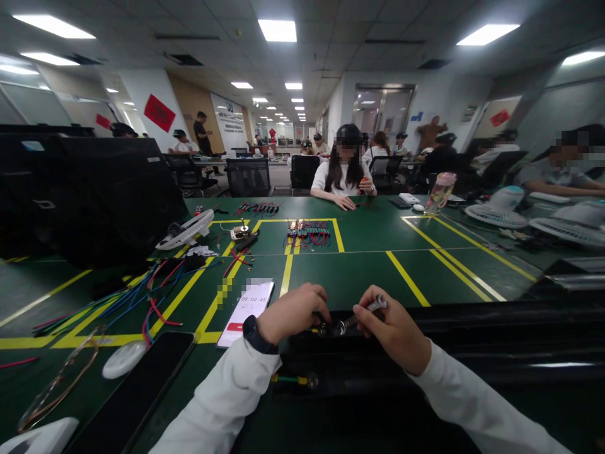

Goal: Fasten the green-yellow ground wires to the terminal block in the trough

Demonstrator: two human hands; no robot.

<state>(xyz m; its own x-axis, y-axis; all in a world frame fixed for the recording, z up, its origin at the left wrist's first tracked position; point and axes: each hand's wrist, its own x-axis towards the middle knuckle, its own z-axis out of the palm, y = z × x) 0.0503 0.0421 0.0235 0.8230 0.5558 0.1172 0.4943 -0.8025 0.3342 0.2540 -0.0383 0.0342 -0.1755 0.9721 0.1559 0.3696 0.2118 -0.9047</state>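
Observation:
A metal wrench (350, 323) is gripped between the thumb and fingers of my right hand (394, 325). Its lower end sits beside a small bolt (323, 329) at the edge of a long black part (449, 366). My left hand (295, 310), with a dark band at the wrist, reaches over the same spot from the left. Its fingers are curled down with the tips at the bolt; what they pinch is hidden. Nearer to me, a green-and-yellow wire (290, 379) ends at another bolt (312, 381) on black material.
Left of my hands lie a lit phone (248, 312) showing a timer, a dark phone (137, 391), glasses (61, 384), and loose coloured wires (155, 296). Ahead are a wired bundle of small parts (308, 233) and a seated person (344, 167). Fans (496, 211) and a bottle (440, 194) stand right.

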